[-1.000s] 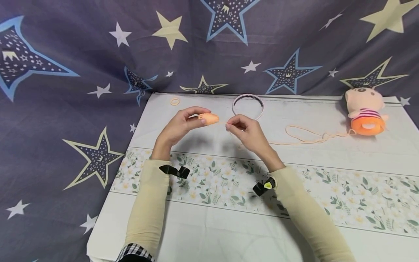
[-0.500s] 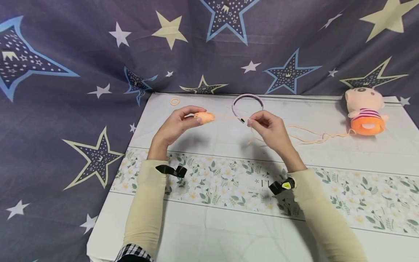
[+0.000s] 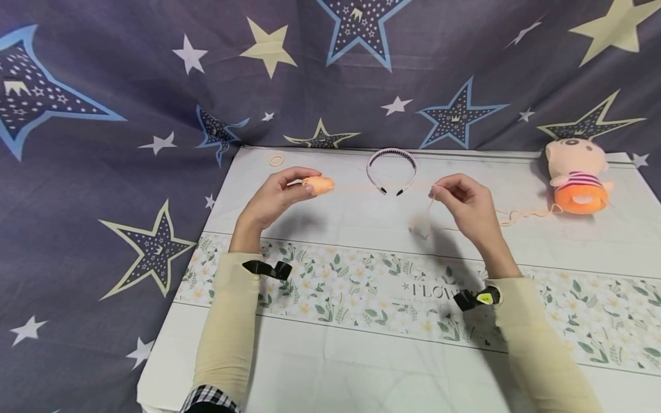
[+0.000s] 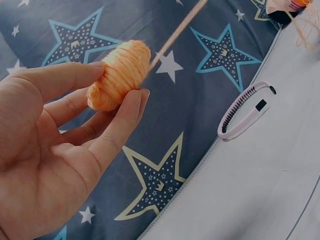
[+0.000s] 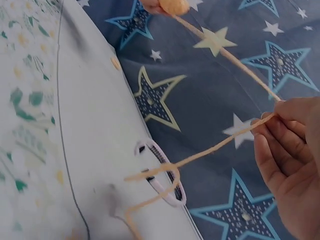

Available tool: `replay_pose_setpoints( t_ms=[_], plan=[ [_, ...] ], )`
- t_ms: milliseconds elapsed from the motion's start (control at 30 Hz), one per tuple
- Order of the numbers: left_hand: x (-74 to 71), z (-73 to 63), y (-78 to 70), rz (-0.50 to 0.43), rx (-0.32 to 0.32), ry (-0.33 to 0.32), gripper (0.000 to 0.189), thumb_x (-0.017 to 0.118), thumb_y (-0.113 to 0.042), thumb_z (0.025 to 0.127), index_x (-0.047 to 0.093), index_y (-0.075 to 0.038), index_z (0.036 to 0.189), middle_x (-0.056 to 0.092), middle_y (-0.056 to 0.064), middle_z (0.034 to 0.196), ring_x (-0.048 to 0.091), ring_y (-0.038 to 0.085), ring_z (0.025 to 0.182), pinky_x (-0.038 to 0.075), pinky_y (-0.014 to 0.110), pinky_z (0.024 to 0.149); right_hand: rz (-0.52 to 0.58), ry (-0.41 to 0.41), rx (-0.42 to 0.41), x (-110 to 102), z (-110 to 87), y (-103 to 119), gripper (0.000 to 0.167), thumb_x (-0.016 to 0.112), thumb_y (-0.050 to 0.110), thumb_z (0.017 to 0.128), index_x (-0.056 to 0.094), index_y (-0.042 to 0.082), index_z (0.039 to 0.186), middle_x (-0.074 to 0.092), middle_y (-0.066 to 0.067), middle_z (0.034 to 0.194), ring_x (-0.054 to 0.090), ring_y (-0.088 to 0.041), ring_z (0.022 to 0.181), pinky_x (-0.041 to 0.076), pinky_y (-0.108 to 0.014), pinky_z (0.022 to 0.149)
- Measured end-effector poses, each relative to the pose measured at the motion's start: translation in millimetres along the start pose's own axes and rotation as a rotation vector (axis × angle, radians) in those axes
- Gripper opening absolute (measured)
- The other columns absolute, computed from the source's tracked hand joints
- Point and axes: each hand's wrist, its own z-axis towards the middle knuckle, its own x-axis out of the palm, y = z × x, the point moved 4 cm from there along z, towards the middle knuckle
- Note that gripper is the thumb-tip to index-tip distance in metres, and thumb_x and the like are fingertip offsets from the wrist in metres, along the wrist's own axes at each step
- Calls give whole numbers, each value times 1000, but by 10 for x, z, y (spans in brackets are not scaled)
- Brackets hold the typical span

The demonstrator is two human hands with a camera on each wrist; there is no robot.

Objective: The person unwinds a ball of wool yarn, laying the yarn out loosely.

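Note:
My left hand (image 3: 276, 198) holds a small wound bundle of orange yarn (image 4: 122, 75) between thumb and fingertips, raised over the table. From the bundle a yarn strand (image 5: 225, 55) runs across to my right hand (image 3: 467, 203), which pinches it between thumb and fingers. The strand looks straight between the two hands in both wrist views. Past the right fingertips, the loose yarn end (image 5: 200, 154) hangs down and curls in a loop, blurred in the head view.
A pink headband (image 3: 391, 151) with black tips lies behind the hands. A small pale ring (image 3: 271, 163) is at the back left. At the back right sits a plush toy (image 3: 577, 172) in orange, with loose yarn (image 3: 516, 216) beside it. A starry curtain (image 3: 330, 92) hangs behind the table.
My right hand has moved well to the right, drawing out a longer strand. My left hand has shifted slightly left with the bundle. The headband's tips have come into view.

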Motion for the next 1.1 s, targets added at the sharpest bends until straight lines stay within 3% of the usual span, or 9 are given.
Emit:
replay_pose_setpoints(
  t_ms=[200,467,667,900,1100],
  plan=[
    [-31,-15,-4,-27,8,2,33,62,-5,92,59,-2,125,56,10,126,59,19,106,52,27,93,6,-88,0,-233,-16,-68,17,62,3,91,60,-13,96,66,-1,80,60,-7,70,46,-13,59],
    [-58,-30,3,-61,18,11,33,61,-3,92,59,-1,124,58,11,123,60,18,106,52,29,95,14,-184,25,-519,-38,-166,13,63,2,90,62,-11,94,67,8,78,61,-7,75,50,-14,70],
    [-80,-35,5,-53,19,10,32,60,-4,92,59,-2,124,57,10,124,59,19,107,52,29,95,-68,-256,65,-751,-68,-293,16,64,7,91,63,-8,96,68,8,81,60,-7,77,47,-16,72],
    [-110,-38,16,-59,14,7,33,60,-4,93,58,-1,125,56,11,126,59,20,108,52,29,96,-70,-350,101,-1067,-103,-585,15,65,5,90,65,-8,96,67,8,79,61,-7,76,43,-19,68],
    [-130,-35,23,-50,7,0,33,60,-4,93,58,-1,126,54,10,127,58,20,108,51,29,96,-57,-416,114,-1280,-159,-707,13,65,4,89,66,-7,96,67,5,78,62,-8,74,47,-16,68]
  ],
)
